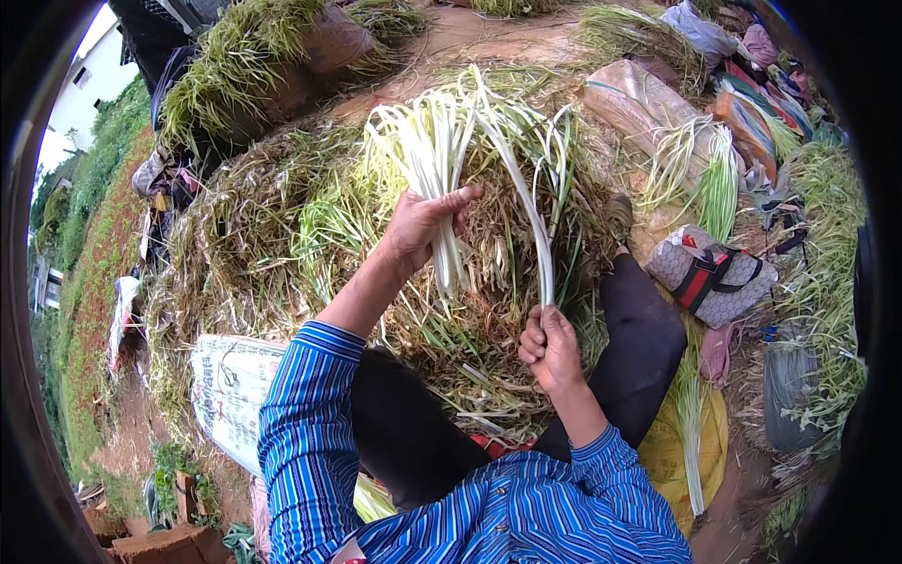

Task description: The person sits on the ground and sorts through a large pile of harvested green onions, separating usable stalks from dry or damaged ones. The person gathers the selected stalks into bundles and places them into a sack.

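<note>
My left hand (421, 229) is closed around a thick bunch of long, pale leafy stalks (431, 151), whose yellowish tops droop over beyond the fist. Lower and to the right, my right hand (553, 345) grips the bottom end of a few white stalks (537, 233) that rise and bend over toward the bunch. Both hands are above a pile of brown trimmings and dry leaves (493, 247) between my legs. Their exact kind cannot be told, though they look like blanched garlic chives or a similar allium.
A patterned handbag (712, 276) lies right of my knee, near a yellow sack (712, 451) with stalks on it. A white woven sack (236, 398) is at left. Green bundles (239, 70) are heaped at upper left; more stalks (719, 176) rest on sacking at right.
</note>
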Demonstrator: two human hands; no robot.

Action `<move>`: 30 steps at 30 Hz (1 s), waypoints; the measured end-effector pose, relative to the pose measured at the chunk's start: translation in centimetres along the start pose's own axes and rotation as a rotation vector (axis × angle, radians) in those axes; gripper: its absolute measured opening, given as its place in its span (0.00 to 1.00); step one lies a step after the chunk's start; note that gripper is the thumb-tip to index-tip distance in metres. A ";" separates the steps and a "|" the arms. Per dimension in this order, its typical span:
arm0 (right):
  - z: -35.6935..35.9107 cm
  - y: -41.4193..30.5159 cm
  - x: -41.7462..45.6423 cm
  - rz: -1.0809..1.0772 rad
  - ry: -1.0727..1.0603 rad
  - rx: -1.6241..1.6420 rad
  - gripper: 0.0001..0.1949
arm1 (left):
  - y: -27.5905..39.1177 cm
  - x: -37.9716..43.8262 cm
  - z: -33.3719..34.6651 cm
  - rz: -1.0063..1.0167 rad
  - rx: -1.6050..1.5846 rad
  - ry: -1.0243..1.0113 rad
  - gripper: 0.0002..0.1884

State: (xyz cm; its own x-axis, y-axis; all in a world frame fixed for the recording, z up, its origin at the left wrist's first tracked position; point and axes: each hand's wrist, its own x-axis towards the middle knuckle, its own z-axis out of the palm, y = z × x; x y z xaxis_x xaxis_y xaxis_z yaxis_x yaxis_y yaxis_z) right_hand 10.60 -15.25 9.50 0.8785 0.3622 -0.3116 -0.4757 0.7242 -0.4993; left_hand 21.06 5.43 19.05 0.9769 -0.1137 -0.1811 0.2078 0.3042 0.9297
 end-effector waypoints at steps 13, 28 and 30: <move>-3.1 2.8 -0.5 -0.281 -0.118 -1.270 0.13 | -10.7 -7.7 2.6 -0.186 -0.369 0.290 0.20; -5.0 -13.0 -3.6 -0.633 0.315 -2.135 0.19 | 1.2 -6.4 2.6 0.415 -1.142 -0.148 0.06; -7.0 -10.7 -4.9 -0.805 0.302 -1.839 0.26 | -0.6 -6.1 4.0 0.472 -1.033 0.011 0.09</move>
State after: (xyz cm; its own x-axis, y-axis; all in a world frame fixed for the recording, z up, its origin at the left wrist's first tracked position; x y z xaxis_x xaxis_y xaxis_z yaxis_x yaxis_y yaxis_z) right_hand 11.04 -28.87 10.66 0.9298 0.0966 0.3552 0.2972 -0.7662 -0.5697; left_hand 14.74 2.19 20.87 0.9680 0.2255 0.1100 -0.2436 0.9496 0.1972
